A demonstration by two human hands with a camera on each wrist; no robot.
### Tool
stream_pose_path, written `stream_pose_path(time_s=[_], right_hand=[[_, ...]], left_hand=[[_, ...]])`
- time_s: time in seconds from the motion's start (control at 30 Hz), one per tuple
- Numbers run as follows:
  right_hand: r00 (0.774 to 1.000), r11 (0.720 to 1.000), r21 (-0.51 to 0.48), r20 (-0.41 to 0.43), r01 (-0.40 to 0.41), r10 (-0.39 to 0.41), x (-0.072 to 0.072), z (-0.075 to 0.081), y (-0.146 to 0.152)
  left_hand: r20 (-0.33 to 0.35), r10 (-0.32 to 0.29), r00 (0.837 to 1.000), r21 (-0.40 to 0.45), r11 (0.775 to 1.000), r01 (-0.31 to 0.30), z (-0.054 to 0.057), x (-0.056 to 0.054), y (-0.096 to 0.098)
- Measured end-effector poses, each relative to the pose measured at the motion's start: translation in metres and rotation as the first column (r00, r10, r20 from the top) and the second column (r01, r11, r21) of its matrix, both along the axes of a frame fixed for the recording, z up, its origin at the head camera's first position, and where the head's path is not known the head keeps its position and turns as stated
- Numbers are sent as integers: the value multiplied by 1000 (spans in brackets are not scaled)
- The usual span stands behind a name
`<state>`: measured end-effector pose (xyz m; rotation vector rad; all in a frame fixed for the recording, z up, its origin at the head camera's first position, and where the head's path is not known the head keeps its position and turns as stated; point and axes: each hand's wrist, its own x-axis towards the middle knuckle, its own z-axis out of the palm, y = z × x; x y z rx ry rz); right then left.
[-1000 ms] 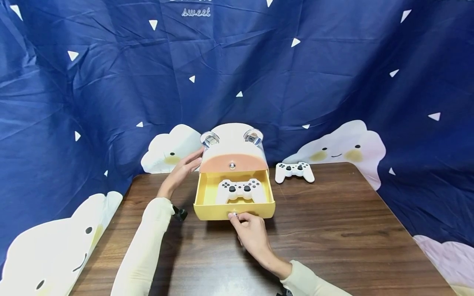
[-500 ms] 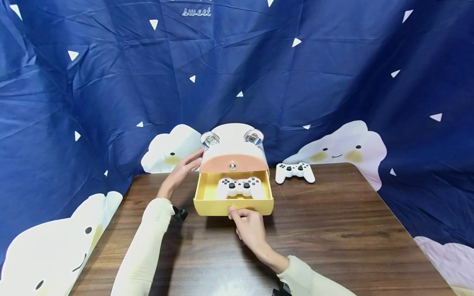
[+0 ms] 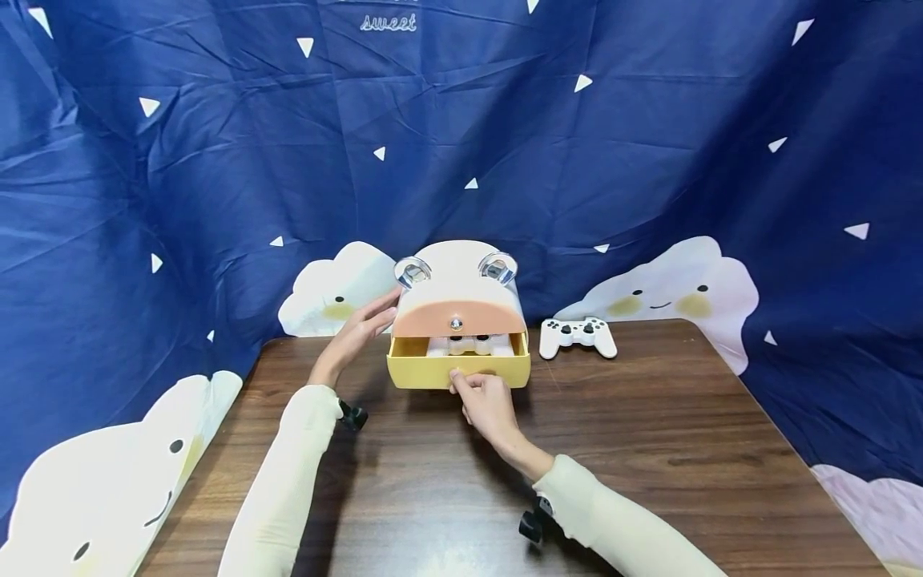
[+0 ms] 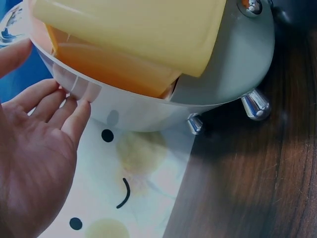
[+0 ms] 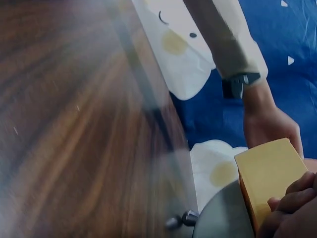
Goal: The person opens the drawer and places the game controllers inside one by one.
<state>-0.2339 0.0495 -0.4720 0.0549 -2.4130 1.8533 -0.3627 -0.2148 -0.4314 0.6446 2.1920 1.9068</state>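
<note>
A small rounded cabinet (image 3: 457,268) stands at the back of the table, with a pink upper front and two silver rings on top. Its yellow drawer (image 3: 414,373) juts partway out. Inside lies a white game controller (image 3: 470,345), partly hidden beneath the pink front. My right hand (image 3: 490,409) has its thumb and curled fingers at the middle of the drawer front, pinching the knob, which they cover. Straight fingers of my left hand (image 4: 44,144) touch the cabinet's left side. A second white game controller (image 3: 577,336) lies to the cabinet's right.
The brown wooden table (image 3: 671,433) ends at the back against a blue cloth (image 3: 461,120) with white triangles and clouds. Below the yellow drawer, a pale grey-green front (image 4: 237,64) with a silver knob sits above short metal feet (image 4: 256,105).
The right hand has moved away from the camera, pushing the yellow drawer further into the cabinet. Less of the controller inside now shows. The left hand has stayed against the side.
</note>
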Motion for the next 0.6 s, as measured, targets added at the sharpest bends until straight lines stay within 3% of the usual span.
stream_pose_path(time_s=[0.6], right_hand=[[1000, 998, 54, 24, -16, 15, -46, 2, 6]], left_hand=[[6, -5, 1000, 17, 1000, 5, 3, 2, 1]])
